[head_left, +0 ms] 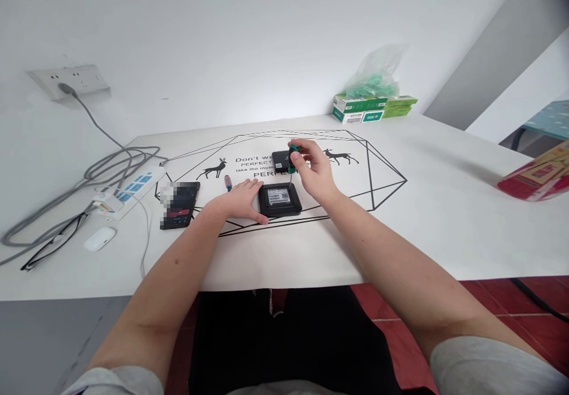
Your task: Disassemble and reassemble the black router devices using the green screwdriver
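Note:
A black square device with a white printed label lies flat on the mat in front of me. My left hand rests at its left edge, fingers stretched out and thumb along the near left corner. Above its far right corner, my right hand is wrapped round the green and black handle of a screwdriver. The shaft points down at that corner; whether the tip sits in a screw is too small to tell. Behind the device lies a flat black piece with a small label, partly covered by the right hand.
A second screwdriver lies beyond my left hand. Leftward are a phone, power strip, cables, glasses and a white earphone case. Green and white boxes stand by the wall; a red package is far right.

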`<state>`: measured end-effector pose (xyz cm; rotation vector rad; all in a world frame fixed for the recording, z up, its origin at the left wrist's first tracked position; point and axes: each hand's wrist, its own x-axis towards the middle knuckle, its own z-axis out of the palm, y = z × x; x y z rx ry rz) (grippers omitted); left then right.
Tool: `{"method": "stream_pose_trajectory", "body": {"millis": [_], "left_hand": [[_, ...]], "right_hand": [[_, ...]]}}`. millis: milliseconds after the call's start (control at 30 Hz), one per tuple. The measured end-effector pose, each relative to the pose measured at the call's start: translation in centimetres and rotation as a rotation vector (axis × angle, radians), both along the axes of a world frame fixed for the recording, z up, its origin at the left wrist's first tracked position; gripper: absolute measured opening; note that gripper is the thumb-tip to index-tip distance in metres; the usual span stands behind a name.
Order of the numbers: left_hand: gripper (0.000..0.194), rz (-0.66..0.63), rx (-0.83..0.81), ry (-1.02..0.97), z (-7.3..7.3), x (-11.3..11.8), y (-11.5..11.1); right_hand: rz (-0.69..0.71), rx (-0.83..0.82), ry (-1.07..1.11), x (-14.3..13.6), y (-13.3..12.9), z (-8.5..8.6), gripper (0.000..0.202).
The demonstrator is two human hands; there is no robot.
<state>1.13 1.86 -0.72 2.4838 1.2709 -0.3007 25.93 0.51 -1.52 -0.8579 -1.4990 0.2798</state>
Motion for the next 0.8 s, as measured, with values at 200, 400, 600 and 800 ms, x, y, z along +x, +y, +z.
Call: {"method": "stream_pose_trajectory", "body": {"millis": [200,400,600,800], "left_hand": [[0.151,0.005,-0.005,0.006,0.3,0.1,-0.2],[0.152,0.011,-0.009,0.018,0.5,0.1,-0.4],[0.152,0.002,0.010,0.015,0.1,0.0,-0.2],[0.154,0.001,0.008,0.012,0.0,0.0,0.0]], "right_hand": [[-0.024,0.099,-0.035,0.5,0.3,0.1,0.041],[0.040,0.036,0.001,1.1,0.7,0.1,0.039],[0.095,-0.056,0.053,1.1,1.3,-0.1,0.045],[0.245,-0.083,0.124,0.4,1.3,-0.4,0.040]]}}
